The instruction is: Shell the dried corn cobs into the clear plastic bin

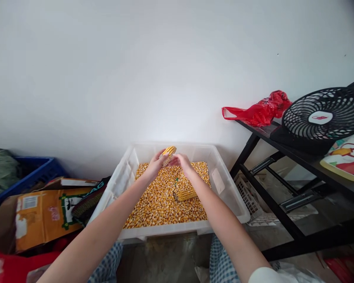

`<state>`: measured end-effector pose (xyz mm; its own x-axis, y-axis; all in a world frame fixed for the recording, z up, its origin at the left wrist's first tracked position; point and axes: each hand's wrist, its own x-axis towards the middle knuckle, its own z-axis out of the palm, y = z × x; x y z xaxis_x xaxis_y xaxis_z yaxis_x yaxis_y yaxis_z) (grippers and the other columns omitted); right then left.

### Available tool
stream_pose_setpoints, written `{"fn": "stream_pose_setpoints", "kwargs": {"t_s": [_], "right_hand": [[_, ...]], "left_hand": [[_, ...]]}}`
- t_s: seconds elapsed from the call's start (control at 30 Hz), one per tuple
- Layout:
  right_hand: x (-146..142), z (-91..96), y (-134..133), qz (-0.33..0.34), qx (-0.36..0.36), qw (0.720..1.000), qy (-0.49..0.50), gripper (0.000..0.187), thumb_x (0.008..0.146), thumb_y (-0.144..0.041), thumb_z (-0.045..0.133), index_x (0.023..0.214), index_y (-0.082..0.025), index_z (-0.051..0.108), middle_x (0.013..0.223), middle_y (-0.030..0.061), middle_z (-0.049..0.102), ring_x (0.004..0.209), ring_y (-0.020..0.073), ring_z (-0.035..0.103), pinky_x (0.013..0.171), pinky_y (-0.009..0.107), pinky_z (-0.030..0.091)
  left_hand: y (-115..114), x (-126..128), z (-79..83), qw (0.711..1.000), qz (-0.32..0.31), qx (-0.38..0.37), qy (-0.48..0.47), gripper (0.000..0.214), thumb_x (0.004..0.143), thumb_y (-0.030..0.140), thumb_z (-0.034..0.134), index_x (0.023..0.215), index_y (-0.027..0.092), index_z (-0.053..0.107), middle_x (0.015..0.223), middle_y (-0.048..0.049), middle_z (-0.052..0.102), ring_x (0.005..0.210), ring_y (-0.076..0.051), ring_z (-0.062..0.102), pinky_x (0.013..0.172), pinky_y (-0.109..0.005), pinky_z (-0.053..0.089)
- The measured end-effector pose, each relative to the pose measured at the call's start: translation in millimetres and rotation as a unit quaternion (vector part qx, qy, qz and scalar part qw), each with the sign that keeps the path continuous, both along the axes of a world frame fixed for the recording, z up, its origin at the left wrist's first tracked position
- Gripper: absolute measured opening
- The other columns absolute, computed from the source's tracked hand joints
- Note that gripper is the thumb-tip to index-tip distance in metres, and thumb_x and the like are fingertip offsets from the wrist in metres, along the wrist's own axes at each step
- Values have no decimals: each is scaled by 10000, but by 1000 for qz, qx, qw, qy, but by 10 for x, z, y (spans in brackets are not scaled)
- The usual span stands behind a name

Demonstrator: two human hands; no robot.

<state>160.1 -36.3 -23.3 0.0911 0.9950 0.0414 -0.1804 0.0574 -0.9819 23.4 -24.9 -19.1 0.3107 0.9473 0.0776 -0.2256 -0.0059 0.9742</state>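
A partly stripped yellow corn cob (pixel 169 151) is held up over a clear plastic tub (pixel 172 228). My left hand (pixel 157 163) is wrapped round it from the left side. From the right, my right hand (pixel 182 162) meets the same cob, its fingers curled against the lower part; their tips are partly hidden. Loose corn kernels (pixel 162 204), yellow and whitish, cover the tub's bottom in a thick layer. Another corn cob (pixel 185 194), full of kernels, lies on them beside my right forearm. A small green bit (pixel 177 179) shows among the kernels.
Right of the tub stands a black table (pixel 261 133) bearing a red plastic bag (pixel 265 110) and a black fan (pixel 324 114). A white basket (pixel 247 196) sits beneath. At left are an orange cardboard box (pixel 47 216) and a blue crate (pixel 44 167). A white wall (pixel 165 70) rises behind.
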Motion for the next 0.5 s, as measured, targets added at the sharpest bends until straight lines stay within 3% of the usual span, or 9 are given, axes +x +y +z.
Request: {"fn": "stream_pose_setpoints", "kwargs": {"t_s": [0.07, 0.13, 0.23, 0.3, 0.4, 0.5], "right_hand": [[72, 34, 39, -148, 18, 988, 48, 202, 777, -335, 443, 654, -185, 501, 570, -13, 588, 527, 118, 567, 531, 224, 455], [132, 66, 67, -209, 14, 972, 107, 174, 777, -350, 433, 718, -195, 489, 611, -18, 592, 547, 118, 569, 490, 209, 433], [156, 103, 69, -153, -6, 970, 191, 157, 761, -344, 461, 801, -195, 491, 620, -17, 595, 517, 126, 563, 463, 225, 432], [124, 122, 50, -182, 12, 960, 215, 114, 757, -300, 467, 814, -201, 473, 565, -43, 562, 469, 116, 535, 460, 225, 434], [43, 152, 13, -228, 46, 948, 216, 98, 779, -302, 456, 833, -222, 435, 513, -77, 516, 442, 109, 519, 460, 221, 437], [-17, 173, -13, -191, 11, 955, 226, 164, 819, -385, 417, 820, -222, 441, 484, -67, 505, 435, 127, 539, 461, 250, 453]], "left_hand": [[-38, -15, 65, 999, -48, 6, 17, 632, 718, 454, 635, 1278, 235, 441, 1158, -102, 589, 952, -210, 599, 685, -264, 471], [-108, -21, 133, 992, -115, 20, 48, 595, 744, 446, 610, 1277, 248, 432, 1166, -98, 576, 933, -194, 602, 623, -222, 452], [-215, -4, 178, 972, -212, 37, 97, 596, 740, 408, 620, 1270, 228, 417, 1138, -107, 578, 897, -174, 602, 594, -200, 433], [-243, 25, 142, 959, -249, 29, 131, 688, 683, 353, 679, 1281, 208, 371, 1070, -109, 603, 837, -166, 608, 601, -218, 442], [-206, 86, 5, 948, -240, 18, 206, 675, 615, 322, 716, 1195, 154, 415, 878, -71, 634, 666, -145, 594, 552, -235, 434], [-165, 155, -139, 924, -188, 73, 325, 411, 624, 363, 680, 939, 128, 560, 691, -41, 610, 553, -146, 553, 500, -241, 394]]}}
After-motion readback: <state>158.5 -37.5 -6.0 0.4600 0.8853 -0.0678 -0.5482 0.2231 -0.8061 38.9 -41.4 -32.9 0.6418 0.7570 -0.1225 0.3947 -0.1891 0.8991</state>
